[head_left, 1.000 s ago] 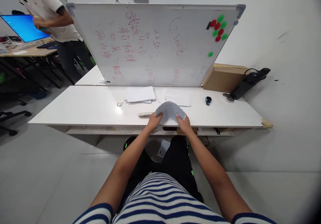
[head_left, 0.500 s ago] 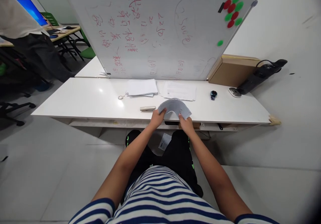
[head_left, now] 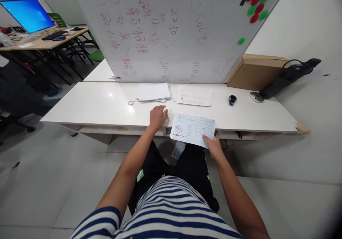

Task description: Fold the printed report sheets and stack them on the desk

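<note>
My right hand [head_left: 213, 147] pinches the near right corner of a printed form [head_left: 192, 128] with a red stamp. It holds the form flat over the front edge of the white table [head_left: 88, 105]. My left hand [head_left: 157, 116] rests on the table just left of the form, fingers curled down over a small beige bar-shaped thing. That thing is almost fully hidden under the hand.
A paper stack [head_left: 153, 91], a loose sheet [head_left: 194, 95], a small ring [head_left: 130, 102] and a small dark watch-like object [head_left: 232, 99] lie further back. A leaning whiteboard [head_left: 173, 32], a cardboard box [head_left: 256, 71] and a black power strip [head_left: 288, 76] stand behind. A lit monitor [head_left: 28, 14] is far left.
The form was bent between both hands; now my right hand alone holds it flat and nearer to me. My left hand let go and moved left onto the beige thing.
</note>
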